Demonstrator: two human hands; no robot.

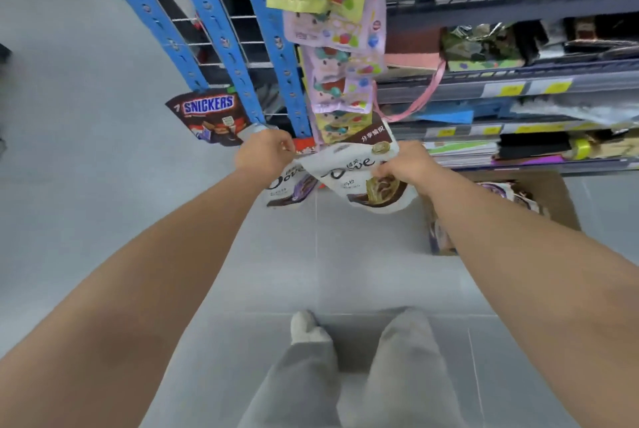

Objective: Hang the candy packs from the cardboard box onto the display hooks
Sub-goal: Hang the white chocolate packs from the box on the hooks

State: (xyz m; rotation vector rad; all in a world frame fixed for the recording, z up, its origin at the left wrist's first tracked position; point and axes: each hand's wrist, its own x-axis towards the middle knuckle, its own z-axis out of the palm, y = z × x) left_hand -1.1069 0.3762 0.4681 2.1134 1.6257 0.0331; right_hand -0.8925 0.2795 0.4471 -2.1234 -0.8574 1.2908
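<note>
A white and brown Dove candy pack is held up near the foot of the blue display rack. My right hand is shut on its right edge. My left hand pinches its top left corner, close to the rack's upright. A second Dove pack hangs just behind and below, partly hidden. The cardboard box sits on the floor at the right, behind my right forearm, with more packs inside. Any hook is hidden behind my left hand.
A Snickers pack hangs at the rack's lower left. Pastel candy packs hang in a column above. Grey shelves of stationery fill the right. My legs stand on the grey tiled floor.
</note>
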